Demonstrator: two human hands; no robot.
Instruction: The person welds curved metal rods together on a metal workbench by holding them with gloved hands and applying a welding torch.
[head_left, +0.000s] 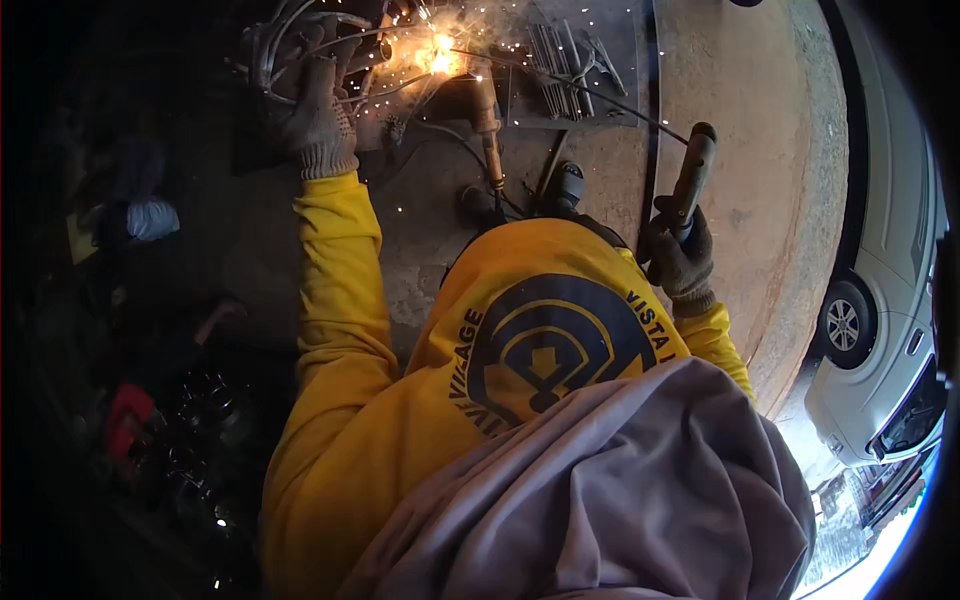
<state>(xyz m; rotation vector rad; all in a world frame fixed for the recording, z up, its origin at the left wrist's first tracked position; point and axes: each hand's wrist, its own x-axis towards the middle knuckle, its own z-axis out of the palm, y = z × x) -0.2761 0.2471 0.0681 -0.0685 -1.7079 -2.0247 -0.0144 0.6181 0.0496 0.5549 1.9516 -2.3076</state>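
Observation:
My gloved right hand (682, 255) is closed round the handle of a welding electrode holder (694, 172). A long thin rod (600, 98) runs from the holder leftward to a bright welding arc (440, 55) at the top, where sparks fly. My gloved left hand (322, 115) grips a piece made of bent metal rods (265, 60) to the left of the arc; its fingers are partly hidden among the rods. Below the arc lies an orange-brown clamp-like tool (487, 125) with a cable. Glare and smoke hide the spot being welded.
Several straight metal rods (562, 75) lie on the dark worktable (625, 108) right of the arc. My shod feet (568, 182) stand below its edge. A parked light-coloured vehicle (895, 200) is at far right. A person's arm (215, 318) and red clothing (128, 418) show in the dark left.

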